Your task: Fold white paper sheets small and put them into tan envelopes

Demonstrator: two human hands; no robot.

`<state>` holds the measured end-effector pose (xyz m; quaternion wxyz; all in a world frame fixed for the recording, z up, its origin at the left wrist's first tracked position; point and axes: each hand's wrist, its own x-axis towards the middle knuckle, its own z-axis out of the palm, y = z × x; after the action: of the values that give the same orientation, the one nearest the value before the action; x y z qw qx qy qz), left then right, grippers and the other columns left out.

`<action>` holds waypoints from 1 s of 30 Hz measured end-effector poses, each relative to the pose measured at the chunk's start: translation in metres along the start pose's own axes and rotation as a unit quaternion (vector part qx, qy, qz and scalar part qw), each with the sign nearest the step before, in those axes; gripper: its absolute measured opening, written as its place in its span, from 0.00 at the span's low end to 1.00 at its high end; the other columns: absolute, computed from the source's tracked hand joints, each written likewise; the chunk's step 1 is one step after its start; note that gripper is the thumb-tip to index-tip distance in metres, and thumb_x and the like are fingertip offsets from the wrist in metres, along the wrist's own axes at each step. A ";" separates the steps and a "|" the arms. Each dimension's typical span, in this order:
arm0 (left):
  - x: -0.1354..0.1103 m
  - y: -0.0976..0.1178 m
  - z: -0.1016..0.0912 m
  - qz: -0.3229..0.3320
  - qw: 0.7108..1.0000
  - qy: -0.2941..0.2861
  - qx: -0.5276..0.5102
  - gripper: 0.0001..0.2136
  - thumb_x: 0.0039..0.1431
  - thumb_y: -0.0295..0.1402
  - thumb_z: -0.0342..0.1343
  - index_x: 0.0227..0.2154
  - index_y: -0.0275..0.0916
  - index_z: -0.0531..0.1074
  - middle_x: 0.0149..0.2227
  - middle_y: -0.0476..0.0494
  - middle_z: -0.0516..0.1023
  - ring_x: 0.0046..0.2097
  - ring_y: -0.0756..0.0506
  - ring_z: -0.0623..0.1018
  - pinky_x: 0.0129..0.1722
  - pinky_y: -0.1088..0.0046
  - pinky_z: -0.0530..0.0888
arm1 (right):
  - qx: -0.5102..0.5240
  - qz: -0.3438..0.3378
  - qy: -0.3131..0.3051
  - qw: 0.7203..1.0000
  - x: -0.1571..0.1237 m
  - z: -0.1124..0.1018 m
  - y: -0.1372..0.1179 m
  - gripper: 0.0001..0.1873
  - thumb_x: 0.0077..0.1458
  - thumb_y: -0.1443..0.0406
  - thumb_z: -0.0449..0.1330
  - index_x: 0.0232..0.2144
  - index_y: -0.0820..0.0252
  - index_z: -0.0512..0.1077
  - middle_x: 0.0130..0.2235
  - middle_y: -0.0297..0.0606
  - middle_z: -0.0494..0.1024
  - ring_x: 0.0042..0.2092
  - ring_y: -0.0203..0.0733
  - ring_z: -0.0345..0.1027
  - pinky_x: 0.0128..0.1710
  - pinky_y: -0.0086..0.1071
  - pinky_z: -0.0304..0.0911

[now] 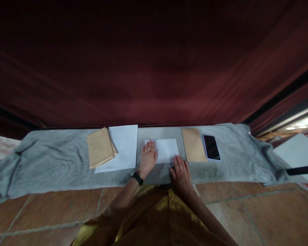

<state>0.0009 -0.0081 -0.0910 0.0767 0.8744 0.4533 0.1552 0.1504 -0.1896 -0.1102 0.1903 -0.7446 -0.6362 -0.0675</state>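
Note:
A white sheet of paper, smaller than the one at its left and perhaps folded, lies flat in front of me. My left hand rests flat on its left end, fingers stretched out and pointing away from me. At the lower right corner, the fingertips of my right hand touch the paper, with the fingers extended. Just right of the paper lies a brown envelope. To the left is a larger white sheet, partly covered by a stack of brown envelopes.
A grey cloth covers the long narrow surface. Near its right part lies a phone with a purple edge. Dark red fabric hangs behind. Tiled floor shows on my side, and a white panel stands at the far right.

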 end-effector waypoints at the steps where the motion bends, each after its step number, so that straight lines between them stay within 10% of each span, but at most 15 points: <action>1: 0.013 -0.001 -0.001 0.002 1.000 -0.019 -0.003 0.27 0.70 0.32 0.43 0.70 0.33 0.57 0.71 0.33 0.61 0.73 0.37 0.59 0.69 0.51 0.60 | 0.005 0.006 -0.004 1.000 -0.003 -0.003 -0.001 0.31 0.72 0.62 0.46 0.72 0.67 0.51 0.72 0.54 0.57 0.73 0.52 0.49 0.69 0.53 0.50; 7: 0.056 -0.012 -0.012 -0.005 0.998 -0.061 -0.018 0.23 0.66 0.28 0.48 0.62 0.36 0.69 0.64 0.33 0.71 0.65 0.36 0.70 0.66 0.55 0.64 | 0.041 0.033 -0.001 0.999 -0.004 -0.004 -0.002 0.30 0.70 0.62 0.48 0.71 0.64 0.55 0.70 0.51 0.62 0.71 0.51 0.54 0.70 0.52 0.49; 17: 0.046 -0.022 -0.029 -0.107 0.975 -0.099 -0.166 0.06 0.53 0.26 0.60 0.34 0.40 0.78 0.40 0.41 0.81 0.45 0.40 0.79 0.51 0.63 0.72 | 0.080 0.025 0.005 0.996 0.000 -0.001 0.008 0.33 0.67 0.63 0.50 0.71 0.62 0.52 0.71 0.53 0.58 0.71 0.56 0.54 0.67 0.56 0.57; 22: 0.019 -0.033 -0.032 -0.204 0.922 -0.088 -0.316 0.06 0.53 0.31 0.59 0.22 0.40 0.71 0.23 0.51 0.74 0.30 0.46 0.76 0.34 0.71 0.72 | 0.097 0.021 0.019 0.995 0.000 0.006 0.013 0.34 0.65 0.65 0.51 0.71 0.62 0.51 0.71 0.53 0.58 0.69 0.57 0.57 0.63 0.58 0.62; 30: -0.025 -0.020 -0.023 -0.347 0.795 -0.032 -0.496 0.14 0.50 0.44 0.62 0.32 0.39 0.73 0.29 0.47 0.80 0.31 0.45 0.80 0.28 0.71 0.73 | 0.112 -0.034 -0.006 0.993 0.020 0.019 0.016 0.36 0.59 0.71 0.51 0.70 0.64 0.57 0.69 0.49 0.63 0.69 0.51 0.57 0.66 0.51 0.60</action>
<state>-0.0357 -0.0172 -0.0803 0.5628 0.5050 0.5847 0.2939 0.1670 -0.1664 -0.1238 0.2662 -0.6967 -0.6661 0.0023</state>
